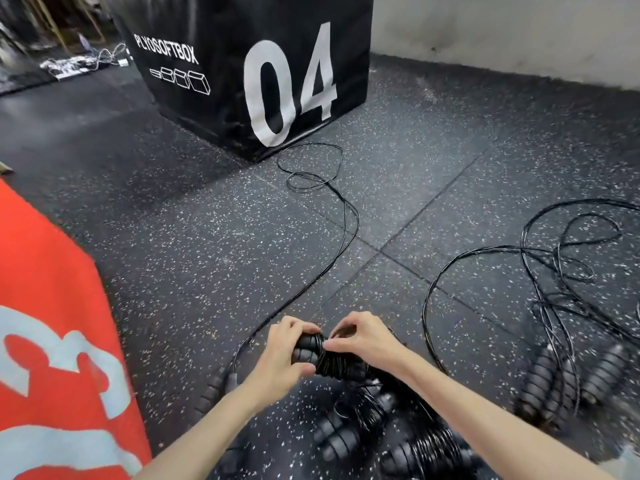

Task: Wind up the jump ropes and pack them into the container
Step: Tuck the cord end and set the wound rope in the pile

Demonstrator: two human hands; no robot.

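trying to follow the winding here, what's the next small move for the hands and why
Probably one more turn: the right hand pinches thin black cord at the wound black jump rope bundle, whose ribbed handles the left hand grips. A loose black cord tail trails across the speckled rubber floor toward the black soft box marked 04, so winding looks unfinished.

Plyo box (249, 64) far centre on floor (173, 237); loose rope (332, 209) before it; tangled ropes (561, 271) right; wound bundles (398, 431) near centre.
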